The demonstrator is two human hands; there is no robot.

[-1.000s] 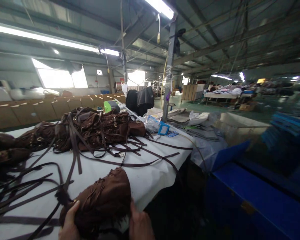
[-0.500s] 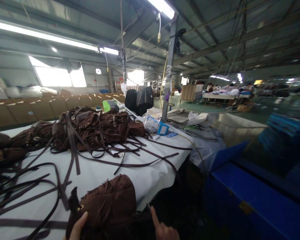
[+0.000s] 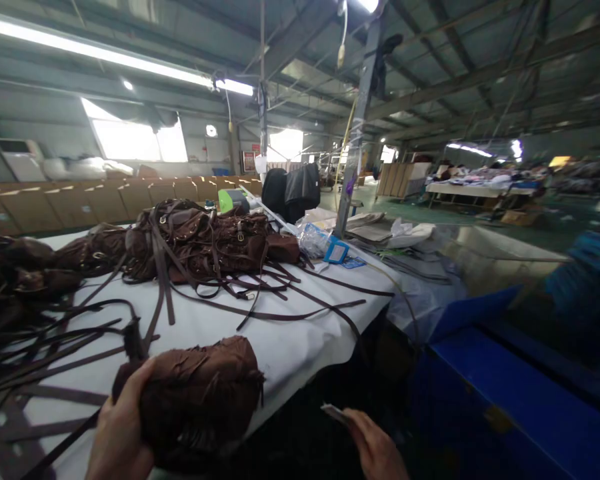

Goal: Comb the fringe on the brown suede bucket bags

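At the near edge of the white-covered table [image 3: 300, 337], a dark brown gathered bag [image 3: 200, 393] is gripped at its left end by my left hand [image 3: 125, 427]. To the right of it, apart from the bag, my right hand [image 3: 373, 443] pinches a small, flat, light-coloured tool [image 3: 336, 414] pointing left; its exact kind is unclear. Farther back on the table lies a heap of brown bags [image 3: 210, 240] with buckles. Long dark straps [image 3: 280, 313] trail from it over the cloth.
A grey post [image 3: 359, 127] rises beyond the table, near a blue card holder [image 3: 336, 252] and plastic wrap. Blue bins [image 3: 520, 400] stand at the right. Cardboard boxes [image 3: 60, 207] line the back left, and grey sheets [image 3: 415, 250] are stacked past the post.
The view has shifted a little. My left hand now shows wrapped farther over the bag, which has turned and moved left. My right hand has moved right, away from the bag, with the tool.
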